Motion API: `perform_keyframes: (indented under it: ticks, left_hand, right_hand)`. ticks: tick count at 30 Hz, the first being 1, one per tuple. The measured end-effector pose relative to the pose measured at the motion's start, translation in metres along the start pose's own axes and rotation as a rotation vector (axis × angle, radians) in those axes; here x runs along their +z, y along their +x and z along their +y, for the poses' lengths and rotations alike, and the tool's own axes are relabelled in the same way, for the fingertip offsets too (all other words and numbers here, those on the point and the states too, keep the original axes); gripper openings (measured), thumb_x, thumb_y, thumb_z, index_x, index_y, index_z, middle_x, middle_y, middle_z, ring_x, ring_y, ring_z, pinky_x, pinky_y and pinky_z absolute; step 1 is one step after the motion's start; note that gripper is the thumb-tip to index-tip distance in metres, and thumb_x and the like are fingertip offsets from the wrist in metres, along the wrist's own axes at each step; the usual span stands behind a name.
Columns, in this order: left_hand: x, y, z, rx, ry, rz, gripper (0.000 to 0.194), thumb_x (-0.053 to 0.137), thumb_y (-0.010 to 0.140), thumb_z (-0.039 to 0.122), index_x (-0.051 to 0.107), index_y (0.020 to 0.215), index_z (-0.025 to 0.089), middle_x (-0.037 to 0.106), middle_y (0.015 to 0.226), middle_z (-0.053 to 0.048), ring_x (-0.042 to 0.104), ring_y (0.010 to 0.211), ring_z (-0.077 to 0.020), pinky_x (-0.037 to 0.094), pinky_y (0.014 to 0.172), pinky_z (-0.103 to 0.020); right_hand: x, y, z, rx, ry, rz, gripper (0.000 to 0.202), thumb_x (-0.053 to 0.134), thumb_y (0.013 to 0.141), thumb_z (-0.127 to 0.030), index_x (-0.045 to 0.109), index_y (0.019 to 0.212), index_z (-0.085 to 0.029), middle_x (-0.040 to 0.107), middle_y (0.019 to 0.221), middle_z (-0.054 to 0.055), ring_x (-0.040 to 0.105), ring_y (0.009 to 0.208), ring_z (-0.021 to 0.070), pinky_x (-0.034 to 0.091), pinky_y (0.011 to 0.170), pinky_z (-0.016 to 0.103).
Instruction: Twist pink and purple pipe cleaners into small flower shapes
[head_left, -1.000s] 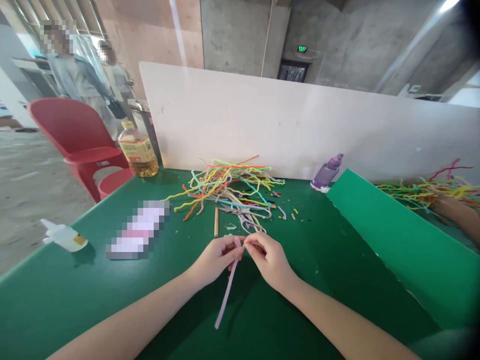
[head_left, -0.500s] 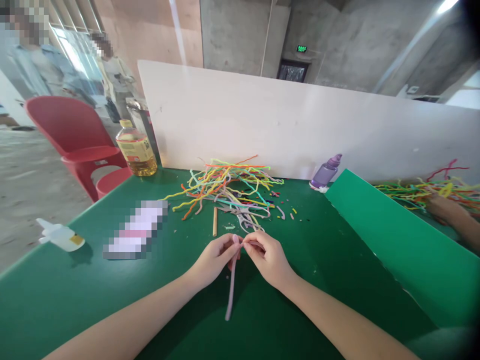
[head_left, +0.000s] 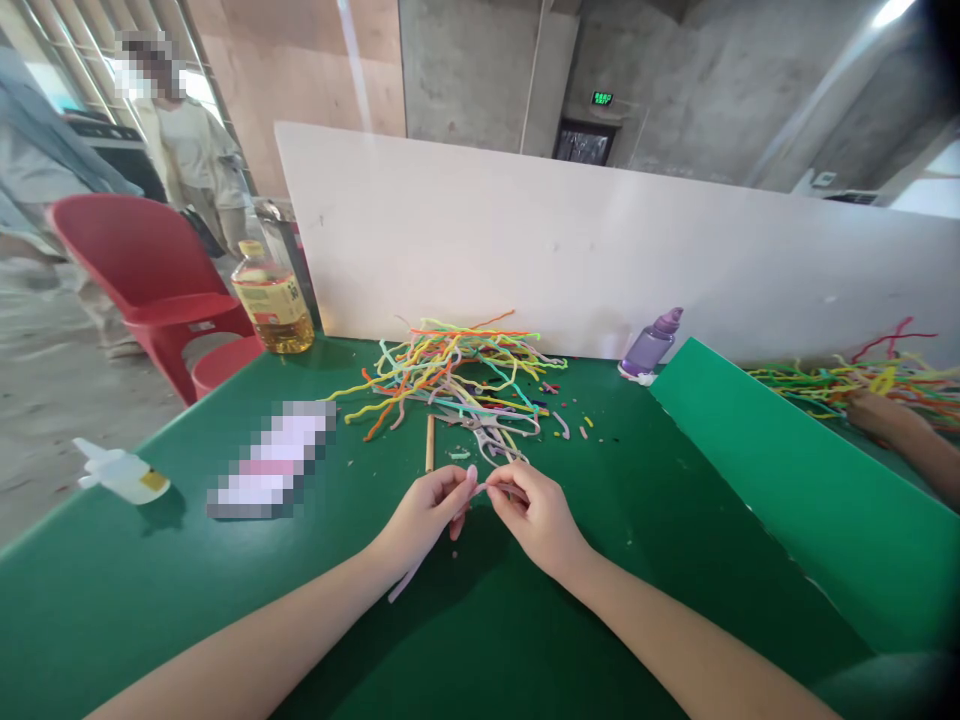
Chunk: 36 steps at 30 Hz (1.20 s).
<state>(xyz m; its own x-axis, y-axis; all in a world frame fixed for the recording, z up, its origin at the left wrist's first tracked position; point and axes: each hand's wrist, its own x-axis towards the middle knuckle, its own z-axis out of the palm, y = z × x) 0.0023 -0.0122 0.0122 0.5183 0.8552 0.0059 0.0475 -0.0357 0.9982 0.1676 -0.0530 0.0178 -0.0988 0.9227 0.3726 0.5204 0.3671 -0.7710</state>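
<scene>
Between my two hands is a thin pale purple strip (head_left: pixel 402 585), pinched at the fingertips. My left hand (head_left: pixel 429 512) is closed on it, and its loose end hangs out below that hand toward the wrist. My right hand (head_left: pixel 541 520) pinches the strip close beside the left fingertips. Just beyond the hands lie grey-handled scissors (head_left: pixel 491 436) and a thin wooden stick (head_left: pixel 430 443). A tangled pile of colourful fuzzy strips (head_left: pixel 450 365) lies behind them, with small cut scraps to its right.
A white glue bottle (head_left: pixel 124 474) and a blurred card (head_left: pixel 274 460) lie left on the green table (head_left: pixel 562 640). An oil bottle (head_left: pixel 274 300), purple bottle (head_left: pixel 651 343), green board (head_left: pixel 787 460) and white partition (head_left: pixel 487 240) stand around. Another person's hand (head_left: pixel 885 415) touches strips at right.
The strip's loose end has swung left, from hanging between my hands to below my left wrist. In the left background, two people have moved.
</scene>
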Motion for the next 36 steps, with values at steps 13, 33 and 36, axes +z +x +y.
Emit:
perform_keyframes:
  ticks: [13,33,36]
  left_hand:
    - [0.0004,-0.0038,0.0017,-0.044,-0.002,-0.096,0.033,0.051,0.082,0.047,0.051,0.069,0.016,0.038,0.051,0.007,0.036,0.041,-0.0071,0.034,0.042,-0.018]
    - [0.0000,-0.0092,-0.0029,0.060,0.013,-0.028,0.034,0.045,0.087,0.042,0.049,0.065,0.017,0.043,0.047,0.005,0.041,0.045,-0.0098,0.040,0.048,-0.021]
    - [0.0001,-0.0080,-0.0022,0.041,-0.005,-0.057,0.034,0.045,0.087,0.042,0.049,0.064,0.017,0.044,0.048,0.005,0.041,0.045,-0.0098,0.039,0.047,-0.021]
  right_hand:
    - [-0.0031,0.0012,-0.0014,-0.082,-0.057,-0.001,0.016,0.045,0.089,-0.026,0.060,0.089,-0.021,0.060,0.080,0.003,0.051,0.065,0.0127,0.041,0.060,0.025]
    - [-0.0046,-0.0017,-0.0039,-0.118,-0.102,-0.044,0.011,0.047,0.089,-0.026,0.056,0.090,-0.021,0.058,0.082,0.002,0.048,0.059,0.0105,0.036,0.054,0.024]
    - [-0.0026,-0.0021,-0.0024,-0.108,-0.081,-0.026,0.010,0.047,0.088,-0.025,0.056,0.089,-0.020,0.057,0.079,0.001,0.046,0.057,0.0097,0.035,0.052,0.023]
